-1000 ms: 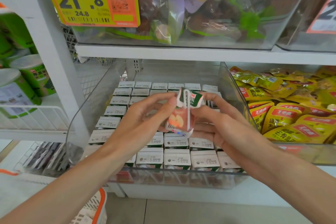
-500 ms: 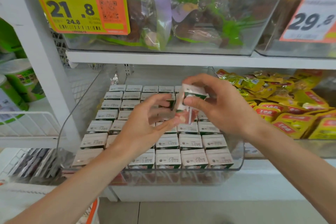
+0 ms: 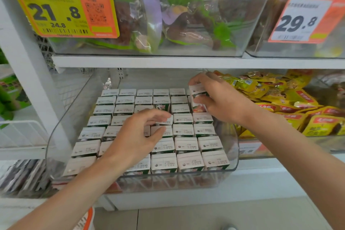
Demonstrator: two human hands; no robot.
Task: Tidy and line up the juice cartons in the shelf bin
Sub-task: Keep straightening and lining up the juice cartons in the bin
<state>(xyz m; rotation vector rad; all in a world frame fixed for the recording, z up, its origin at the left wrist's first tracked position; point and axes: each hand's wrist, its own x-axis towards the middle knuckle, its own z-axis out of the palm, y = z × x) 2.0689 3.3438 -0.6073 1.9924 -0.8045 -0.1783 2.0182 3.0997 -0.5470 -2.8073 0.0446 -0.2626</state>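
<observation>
A clear plastic shelf bin (image 3: 234,157) holds several rows of small white-topped juice cartons (image 3: 186,144) standing upright. My right hand (image 3: 218,99) grips one juice carton (image 3: 198,97) at the bin's far right, above the back rows; its green and peach side shows between my fingers. My left hand (image 3: 138,136) hovers over the middle rows with fingers loosely curled, holding nothing. One carton in the third row (image 3: 162,107) shows its green side where the row has a gap.
Yellow snack packets (image 3: 291,110) fill the bin to the right. A shelf board (image 3: 186,61) runs close overhead with clear bins of bagged goods and price tags (image 3: 61,7). A white upright post (image 3: 35,84) stands at the left, a wire shelf beyond it.
My right hand has carried the carton from the middle, away from my left hand, to the bin's far right back. My left hand has let go and sunk toward the cartons.
</observation>
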